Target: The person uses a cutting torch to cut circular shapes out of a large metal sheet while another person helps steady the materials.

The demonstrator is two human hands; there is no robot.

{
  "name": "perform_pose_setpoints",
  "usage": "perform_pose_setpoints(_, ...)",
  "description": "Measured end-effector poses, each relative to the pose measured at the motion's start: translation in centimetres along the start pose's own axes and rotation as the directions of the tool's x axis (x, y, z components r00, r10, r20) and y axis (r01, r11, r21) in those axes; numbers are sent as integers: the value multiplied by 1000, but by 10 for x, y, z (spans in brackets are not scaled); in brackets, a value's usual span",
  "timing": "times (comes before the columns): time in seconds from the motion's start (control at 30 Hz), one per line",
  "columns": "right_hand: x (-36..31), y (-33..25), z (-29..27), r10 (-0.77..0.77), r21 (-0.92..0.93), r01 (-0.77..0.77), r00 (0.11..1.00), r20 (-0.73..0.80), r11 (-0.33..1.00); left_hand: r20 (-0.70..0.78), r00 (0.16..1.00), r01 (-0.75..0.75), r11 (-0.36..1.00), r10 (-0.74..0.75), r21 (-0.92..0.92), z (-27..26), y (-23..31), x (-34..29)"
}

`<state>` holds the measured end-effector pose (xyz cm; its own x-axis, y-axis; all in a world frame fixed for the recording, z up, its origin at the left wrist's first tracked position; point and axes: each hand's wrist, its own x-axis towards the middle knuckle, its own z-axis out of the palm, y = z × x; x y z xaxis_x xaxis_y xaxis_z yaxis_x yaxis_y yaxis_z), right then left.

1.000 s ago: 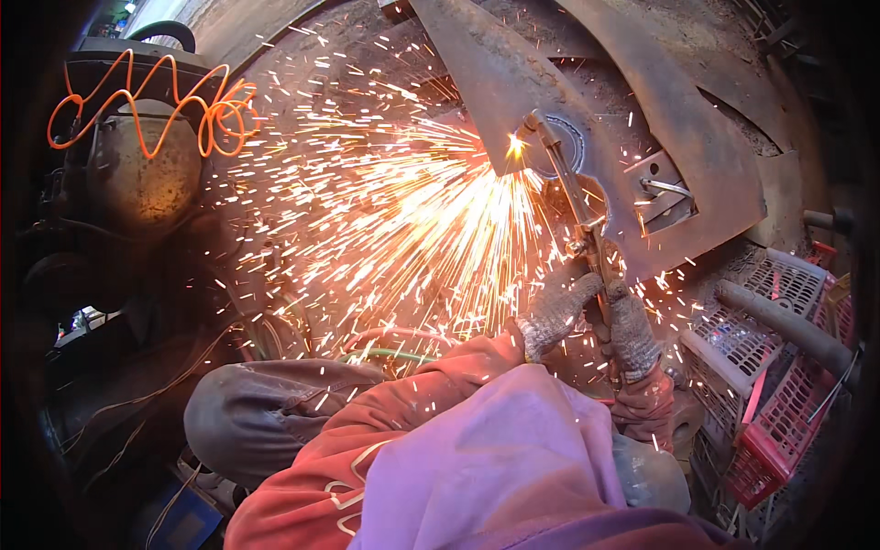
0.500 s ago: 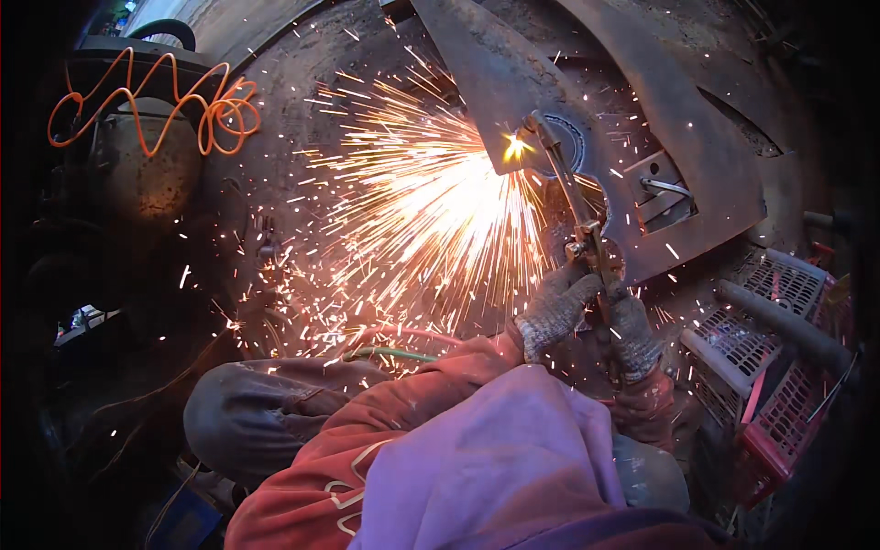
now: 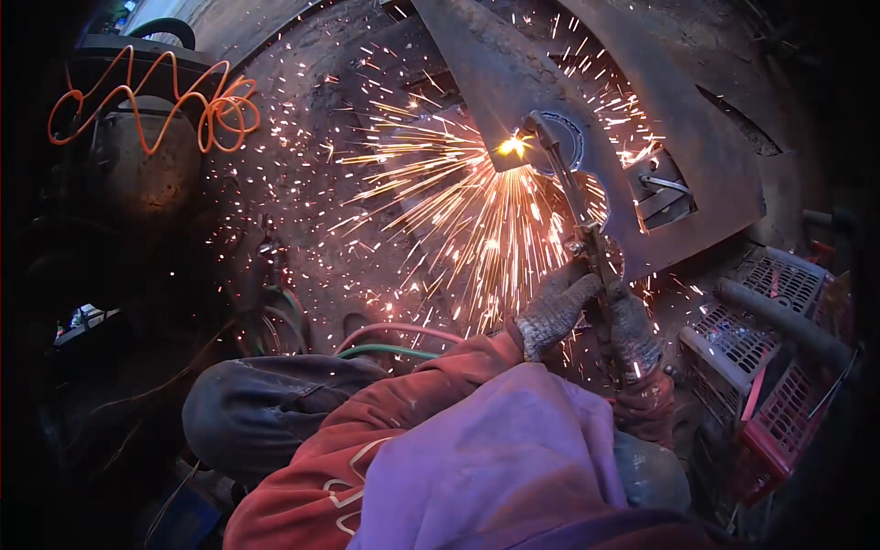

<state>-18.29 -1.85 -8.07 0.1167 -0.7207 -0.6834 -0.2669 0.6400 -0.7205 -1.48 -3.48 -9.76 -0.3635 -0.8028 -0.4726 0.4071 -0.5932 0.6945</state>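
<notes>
Both my gloved hands are wrapped round a long cutting torch point(image 3: 572, 194). My left hand point(image 3: 556, 307) grips it from the left, just below the valve; my right hand point(image 3: 632, 332) closes on the handle from the right. The torch slants up and away to its bent head, where a bright yellow flame point(image 3: 513, 145) meets the near left edge of a large steel plate point(image 3: 500, 69). Orange sparks point(image 3: 477, 229) spray down and leftward below the plate. Beside the torch head, a round cut ring point(image 3: 566, 137) shows in the plate.
Pink and green hoses point(image 3: 394, 350) run on the floor by my left knee point(image 3: 266, 412). At right stand plastic crates point(image 3: 793, 417) with a thick metal bar point(image 3: 784, 321) across them. An orange coiled hose point(image 3: 174, 101) hangs over a tank at far left.
The glare and spark spray have shrunk, and the floor behind shows more plainly. Sparks now also fly up on the plate's right side. The flame point has shifted slightly left; my hands keep their grip.
</notes>
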Motion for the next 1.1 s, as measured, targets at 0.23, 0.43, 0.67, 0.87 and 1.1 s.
perform_pose_setpoints(0.23, -8, -11, -3, 315, 59, -316, 949, 22, 947, 14, 1000, 12, 993, -11, -115, 4, -2, 1)
perform_pose_setpoints(0.43, 2, 17, -2, 68, 92, -69, 998, 16, 993, -25, 1000, 2, 995, 0, 103, -3, -12, 1)
perform_pose_setpoints(0.67, -5, 0, 0, 8, 100, -6, 1000, -22, 995, -11, 1000, -11, 991, 12, 135, -1, -6, 2)
perform_pose_setpoints(0.87, -15, -15, 0, 201, 287, -207, 978, 53, 935, -10, 1000, 13, 1000, -13, -7, 1, -12, 0)
perform_pose_setpoints(1.1, -12, -1, 1, 78, 208, -83, 997, 30, 975, -14, 996, 93, 989, -92, 111, 1, -5, -3)
